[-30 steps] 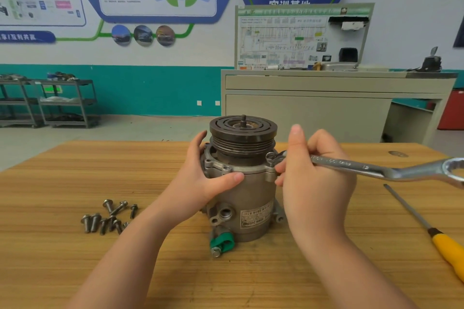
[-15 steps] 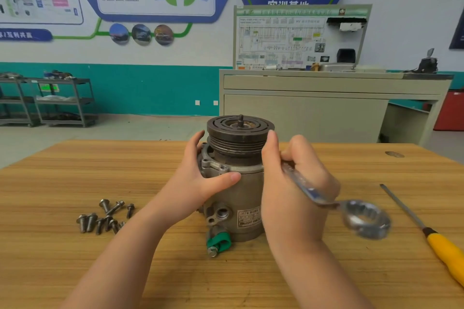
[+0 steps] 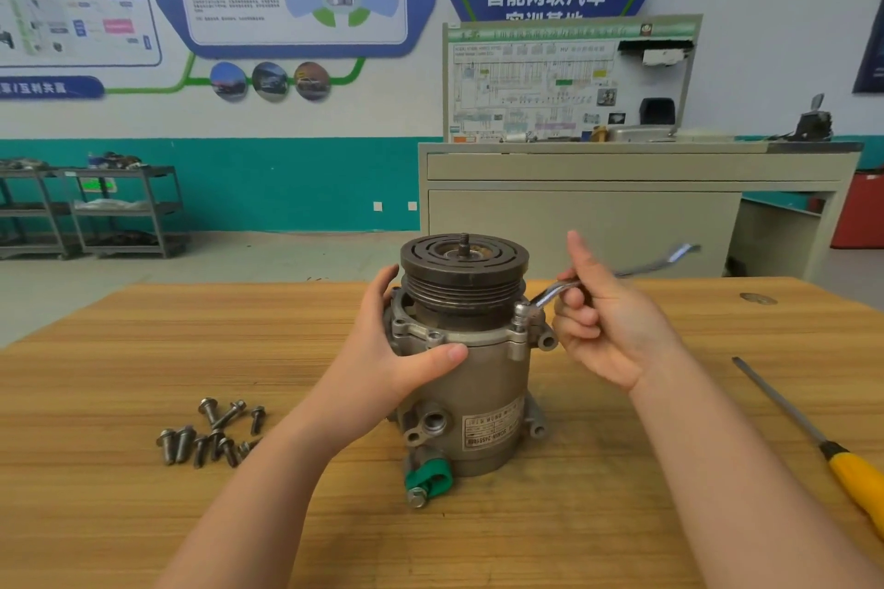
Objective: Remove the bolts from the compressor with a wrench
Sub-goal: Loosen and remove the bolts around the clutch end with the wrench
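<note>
The grey compressor (image 3: 483,378) stands upright on the wooden table (image 3: 143,517), its dark pulley on top. My left hand (image 3: 397,349) grips its left side, thumb across the front below the flange. My right hand (image 3: 607,325), just right of the compressor, holds a silver wrench (image 3: 636,270) in curled fingers. The wrench's ring end sits on a bolt (image 3: 521,313) at the flange's right side, and its handle points away to the far right. Several removed bolts (image 3: 210,433) lie loose on the table to the left.
A screwdriver with a yellow handle (image 3: 856,478) lies on the table at the right edge. Behind the table stand a beige cabinet (image 3: 598,215) with a wiring board on it and metal shelf carts (image 3: 95,210) by the teal wall.
The wrench handle swung from the right towards me, then back out to the far right, ring end staying at the right-side bolt. My right hand opened up slightly. The left hand kept its hold.
</note>
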### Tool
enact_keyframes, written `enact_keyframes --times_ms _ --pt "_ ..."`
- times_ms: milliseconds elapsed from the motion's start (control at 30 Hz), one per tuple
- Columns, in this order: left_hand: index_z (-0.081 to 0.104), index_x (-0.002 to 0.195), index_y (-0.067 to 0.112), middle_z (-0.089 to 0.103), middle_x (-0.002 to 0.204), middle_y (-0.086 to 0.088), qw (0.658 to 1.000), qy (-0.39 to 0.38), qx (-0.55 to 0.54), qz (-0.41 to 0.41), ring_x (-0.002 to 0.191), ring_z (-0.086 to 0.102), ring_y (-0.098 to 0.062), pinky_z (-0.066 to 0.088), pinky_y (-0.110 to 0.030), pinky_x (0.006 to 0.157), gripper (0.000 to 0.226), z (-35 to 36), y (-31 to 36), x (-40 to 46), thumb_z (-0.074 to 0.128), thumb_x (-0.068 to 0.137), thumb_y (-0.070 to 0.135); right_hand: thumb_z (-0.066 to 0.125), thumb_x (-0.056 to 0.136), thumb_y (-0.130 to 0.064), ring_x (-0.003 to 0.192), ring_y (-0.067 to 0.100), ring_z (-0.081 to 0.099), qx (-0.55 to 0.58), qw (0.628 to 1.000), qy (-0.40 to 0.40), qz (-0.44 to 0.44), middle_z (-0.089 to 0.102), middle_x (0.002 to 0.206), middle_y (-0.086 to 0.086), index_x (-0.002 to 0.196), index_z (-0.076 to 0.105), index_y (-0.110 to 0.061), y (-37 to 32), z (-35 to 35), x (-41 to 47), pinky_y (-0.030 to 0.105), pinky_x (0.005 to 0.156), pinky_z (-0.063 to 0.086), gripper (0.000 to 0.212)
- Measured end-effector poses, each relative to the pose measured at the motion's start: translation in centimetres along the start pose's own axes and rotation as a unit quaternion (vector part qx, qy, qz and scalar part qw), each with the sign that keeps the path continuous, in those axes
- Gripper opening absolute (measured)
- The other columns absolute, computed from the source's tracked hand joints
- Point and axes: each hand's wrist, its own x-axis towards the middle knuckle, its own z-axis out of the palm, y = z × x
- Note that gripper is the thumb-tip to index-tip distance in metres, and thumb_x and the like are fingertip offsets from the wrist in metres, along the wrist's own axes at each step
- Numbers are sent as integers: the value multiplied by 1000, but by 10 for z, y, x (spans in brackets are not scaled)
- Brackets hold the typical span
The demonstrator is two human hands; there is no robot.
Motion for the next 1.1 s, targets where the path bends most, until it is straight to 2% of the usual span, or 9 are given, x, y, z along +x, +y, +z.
enact_keyframes --times_ms 100,167,400,567,767,833,900,1000,1100 --pt "13 150 41 41 124 33 1000 3 6 -4 108 50 19 47 -3 78 112 -2 -2 2 82 61 49 83 66 -42 33 3 41 45 988 30 -141 51 46 -4 54 63 -19 -1 2 -5 14 32 30 32" --pt "11 151 38 38 122 35 1000 6 15 0 103 49 25 45 -1 75 114 -2 -1 2 80 61 48 80 75 -41 31 8 39 -65 959 71 -267 48 42 -3 50 52 -23 1 6 -11 16 35 30 41" --pt "6 153 37 34 121 37 999 2 33 -5 96 45 33 43 1 73 122 -2 0 1 78 57 56 57 94 -27 39 13 41 -388 741 64 -544 39 41 -1 52 33 -14 20 15 -31 27 42 33 50" --pt "6 153 35 37 134 28 999 2 32 -2 102 45 30 45 -1 79 118 -3 -2 2 80 62 51 57 93 -8 49 11 26 -455 634 41 -624 25 52 -7 52 38 -12 24 18 -33 9 48 21 45" --pt "7 153 37 37 137 25 1000 9 25 -1 110 45 23 47 -6 85 122 -2 1 1 80 57 55 62 94 -17 37 21 33 -484 575 80 -655 39 45 2 49 41 -7 47 26 -38 30 34 28 50" --pt "7 153 34 37 128 32 1000 4 22 0 103 46 28 46 -3 80 122 -2 1 1 84 61 55 56 97 -21 40 12 33 -457 601 78 -651 36 46 -5 52 36 -13 47 26 -38 25 37 28 50" --pt "6 154 31 34 123 36 1000 2 19 0 96 46 32 44 0 74 121 -2 1 1 81 61 50 51 97 -23 43 3 33 -382 696 90 -601 28 47 -10 57 33 -17 42 20 -34 13 45 27 44" --pt "6 154 30 33 120 37 1000 2 26 -4 91 45 34 43 1 71 119 -1 1 2 77 60 48 55 94 -30 39 4 38 -271 864 112 -410 45 45 4 55 43 -10 30 11 -23 13 43 32 45" --pt "6 154 30 32 119 38 999 2 31 -4 89 44 36 42 2 70 118 -1 0 2 77 61 48 65 91 -29 34 7 42 -132 967 81 -202 51 44 -3 63 52 -14 16 6 -14 16 36 32 34"
